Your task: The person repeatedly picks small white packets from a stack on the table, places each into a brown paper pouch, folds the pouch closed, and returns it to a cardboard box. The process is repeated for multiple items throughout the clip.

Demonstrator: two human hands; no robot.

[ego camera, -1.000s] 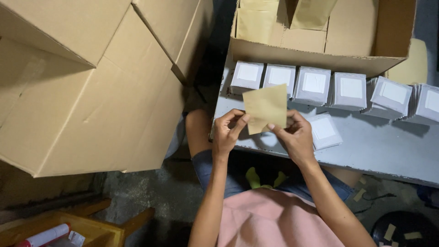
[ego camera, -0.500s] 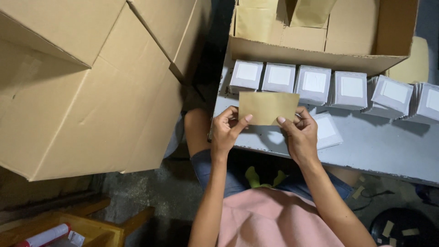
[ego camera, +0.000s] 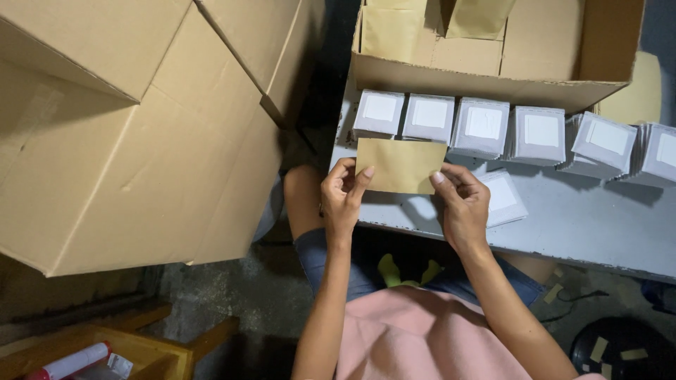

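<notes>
Item: brown paper envelope [ego camera: 400, 165], now turned from its tilted diamond pose to lie level above the grey table [ego camera: 577, 225] edge, pinched at its ends by left hand [ego camera: 343, 197] and right hand [ego camera: 461, 204], apparently squared for handling.

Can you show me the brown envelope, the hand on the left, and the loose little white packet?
brown envelope [ego camera: 401, 165], head view, middle of its face.
left hand [ego camera: 343, 197], head view, back of hand.
white packet [ego camera: 501, 197], head view, its label.
</notes>
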